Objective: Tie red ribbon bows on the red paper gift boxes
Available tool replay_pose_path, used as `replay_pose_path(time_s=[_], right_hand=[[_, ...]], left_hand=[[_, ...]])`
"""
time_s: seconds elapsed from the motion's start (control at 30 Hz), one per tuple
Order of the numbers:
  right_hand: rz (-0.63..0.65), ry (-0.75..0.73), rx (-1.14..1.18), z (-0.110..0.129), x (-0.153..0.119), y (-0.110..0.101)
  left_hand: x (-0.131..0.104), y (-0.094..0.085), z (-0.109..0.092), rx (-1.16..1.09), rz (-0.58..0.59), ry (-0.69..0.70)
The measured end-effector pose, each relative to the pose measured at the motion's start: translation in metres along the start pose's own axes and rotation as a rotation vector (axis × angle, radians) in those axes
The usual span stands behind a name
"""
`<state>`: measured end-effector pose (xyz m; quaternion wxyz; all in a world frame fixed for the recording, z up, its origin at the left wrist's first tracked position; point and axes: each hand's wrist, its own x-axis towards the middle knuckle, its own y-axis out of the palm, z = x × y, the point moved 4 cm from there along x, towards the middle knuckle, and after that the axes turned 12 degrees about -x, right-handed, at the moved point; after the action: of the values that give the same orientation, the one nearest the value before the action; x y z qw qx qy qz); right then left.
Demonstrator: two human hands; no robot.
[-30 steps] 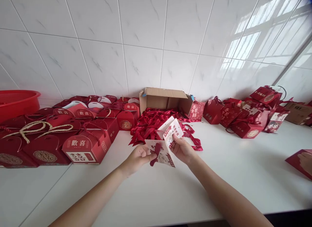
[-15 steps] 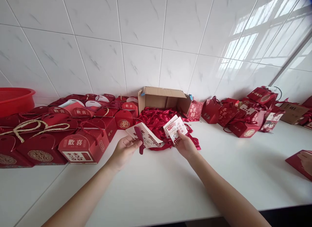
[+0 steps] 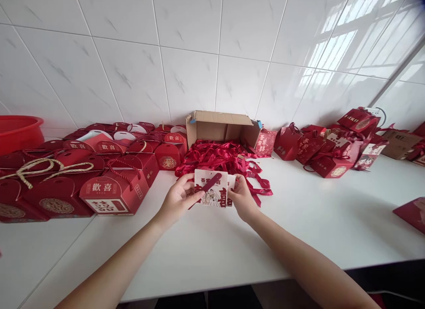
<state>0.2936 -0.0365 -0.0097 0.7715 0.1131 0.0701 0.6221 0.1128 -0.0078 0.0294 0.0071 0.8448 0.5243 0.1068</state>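
Observation:
My left hand [image 3: 175,200] is closed on a cream printed card [image 3: 214,198] with red characters and a drawn couple. Its thumb also pins a dark red ribbon strip [image 3: 212,181] slantwise across the front. My right hand [image 3: 245,199] pinches similar printed cards [image 3: 231,183], mostly hidden behind the left one; how many I cannot tell. Both hands are close together above the front of a heap of red ribbons [image 3: 215,154]. The heap spills from an open cardboard box [image 3: 222,118] onto the white table [image 3: 199,251].
Many red gift boxes [image 3: 111,191] with cord handles crowd the left. A red plastic basin [image 3: 20,134] stands behind them. More red boxes [image 3: 334,166] are piled at the back right, and another red box [image 3: 411,214] sits at the right edge. A tiled wall [image 3: 186,83] rises behind.
My hands have come together. The left card has turned to face me upright, overlapping the cards in my right hand. The ribbon strip now lies diagonally across the card.

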Motion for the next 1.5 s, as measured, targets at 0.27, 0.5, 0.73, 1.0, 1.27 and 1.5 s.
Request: replay_pose_path(time_s=[0.27, 0.5, 0.73, 1.0, 1.27, 1.5], right_hand=[[0.178, 0.081, 0.120, -0.003, -0.018, 0.023], [0.163, 0.066, -0.116, -0.007, -0.020, 0.022], [-0.230, -0.172, -0.322, 0.044, 0.026, -0.046], [-0.585, -0.353, -0.821, 0.089, 0.111, -0.109], [-0.268, -0.452, -1.478, 0.042, 0.064, -0.048], [0.032, -0.217, -1.652, 0.019, 0.035, -0.031]], left_hand=[[0.005, -0.008, 0.014, 0.166, -0.062, -0.033], [-0.004, 0.004, 0.019, 0.214, -0.026, -0.052], [-0.006, 0.002, 0.010, 0.227, 0.014, -0.083], [-0.001, -0.009, 0.014, 0.529, 0.018, 0.009], [0.006, -0.013, 0.033, 0.896, 0.084, 0.131], [0.028, 0.003, 0.052, 0.999, 0.088, 0.240]])
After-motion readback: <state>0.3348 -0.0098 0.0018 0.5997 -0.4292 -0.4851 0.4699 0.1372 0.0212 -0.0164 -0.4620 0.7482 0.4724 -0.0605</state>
